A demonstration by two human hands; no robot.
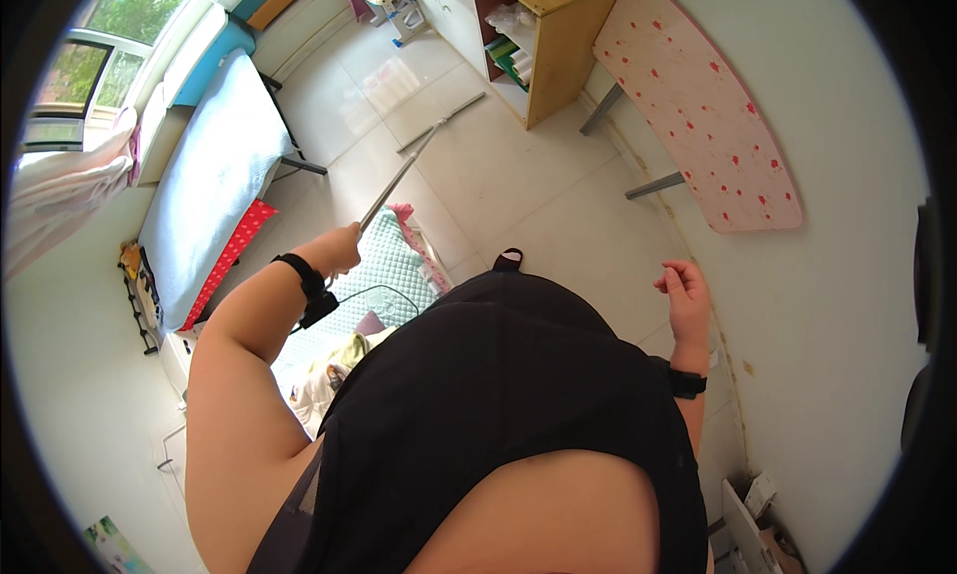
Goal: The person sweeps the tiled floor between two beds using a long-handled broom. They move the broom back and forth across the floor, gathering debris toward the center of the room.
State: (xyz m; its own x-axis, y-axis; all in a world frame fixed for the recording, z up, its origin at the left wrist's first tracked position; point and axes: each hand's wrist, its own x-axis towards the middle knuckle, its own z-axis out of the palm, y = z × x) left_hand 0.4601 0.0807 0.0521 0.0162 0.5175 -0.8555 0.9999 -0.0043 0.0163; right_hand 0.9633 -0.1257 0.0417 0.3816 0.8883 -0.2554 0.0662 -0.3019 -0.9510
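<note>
My left hand [338,250] is wrapped round the metal handle of a flat mop [389,190]. The handle slants away across the pale floor tiles, and its long narrow head [442,121] rests on the floor near a wooden cabinet. On the other side, my right hand [685,296] hangs by the wall with its fingers loosely curled and nothing in them. A dark strap circles each wrist. Below my left forearm lies a bed with a quilted mint-green cover [381,264].
A folding table with a pink flowered top [703,110] leans at the right wall. The open-sided wooden cabinet [557,66] stands ahead. A second bed with a light blue cover [213,170] is by the window at left. One shoe [508,259] shows on the tiles.
</note>
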